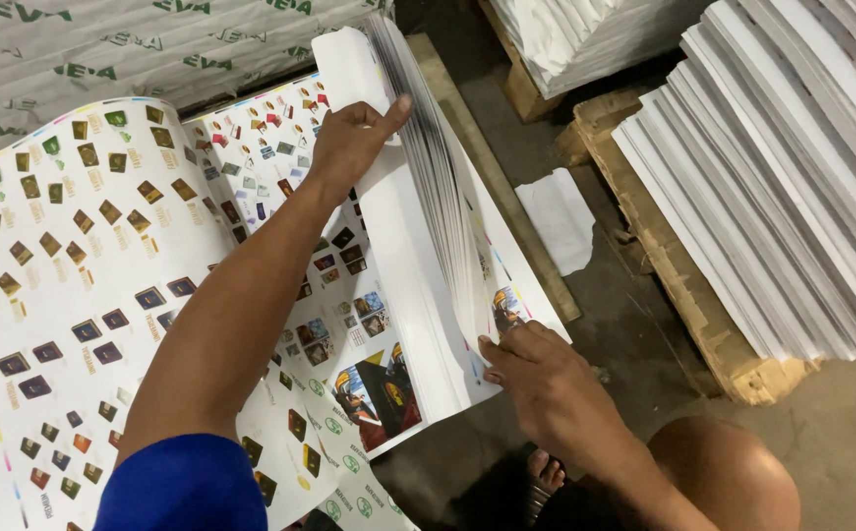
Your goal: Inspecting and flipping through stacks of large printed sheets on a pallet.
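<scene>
Concrete floor [634, 334], wooden pallet [683, 285], perhaps dusty, hands [349, 143] lifting printed sheets [428, 197].

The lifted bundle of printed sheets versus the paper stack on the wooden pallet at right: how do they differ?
The lifted bundle of printed sheets is curled upward and fanned, held by the left hand and right hand; the pallet stack lies flat, untouched. The bundle shows colour printing on its sheets; the pallet stack shows only white and grey edges. The pallet stack looks much thicker. Both are large paper sheets.
</scene>
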